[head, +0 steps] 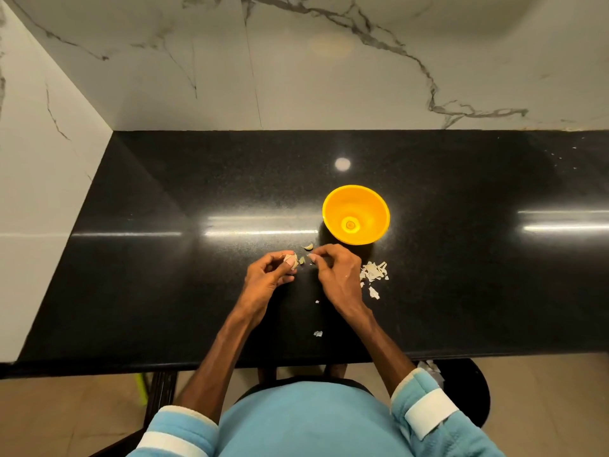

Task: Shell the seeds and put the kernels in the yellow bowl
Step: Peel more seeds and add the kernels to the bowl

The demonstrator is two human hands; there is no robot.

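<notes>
Pinching a seed (291,259), the left hand (267,273) faced the right hand (336,272), whose fingers curled, hold unclear; the yellow bowl (370,202) stood at one o'clock.

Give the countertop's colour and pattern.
Countertop: glossy black with fine speckles; head view shows it best.

Reaches both bare forearms over the near edge of the counter (164,324). Curls the left hand (267,275), pinching a seed (291,260) at the fingertips. Curls the right hand (336,275) also, pinching seemingly a shell bit (310,257), close beside the left.
</notes>
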